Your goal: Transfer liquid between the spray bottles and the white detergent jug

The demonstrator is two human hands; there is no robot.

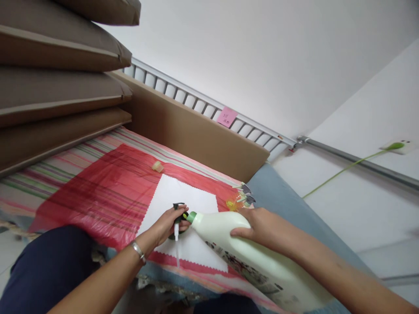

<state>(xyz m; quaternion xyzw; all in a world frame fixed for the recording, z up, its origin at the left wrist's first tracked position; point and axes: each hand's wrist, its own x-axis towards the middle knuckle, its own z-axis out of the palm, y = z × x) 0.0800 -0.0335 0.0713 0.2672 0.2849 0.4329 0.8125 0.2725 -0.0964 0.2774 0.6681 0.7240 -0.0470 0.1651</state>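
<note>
When looking toward the near right, catch the big pale green bottle [268,261] straight away: tipped at a slant, green cap [191,217] foremost above the white sheet [193,196], aimed left, right up by the left hand [167,223]. Clasped around the upper flank by the right hand [258,224], thumb on the near side, most fingers hidden beyond. Looks stiff-walled and smooth, so probably slippery if wet; likely weighty too if well filled, though impossible to tell from outside. Tough rather than fragile, surely, but apt to swing on a single grip. Best held by the upper part, with perhaps a second hold lower down.

Over to the left hand: curled around a black pump head [178,206], with a pale tube [177,233] hanging toward the near edge. Light, by the look of it, and easy to bend along the tube. Hands near each other, not touching. Under the left palm, something dark, too covered to name.

Farther out, red plastic [108,187] spread over striped cloth [42,187]. On the far side, a small pale piece [157,166]; to the right, just past the bottle, a yellow piece [230,204]. Beyond, a cardboard panel [190,126] before a radiator [170,90].
</note>
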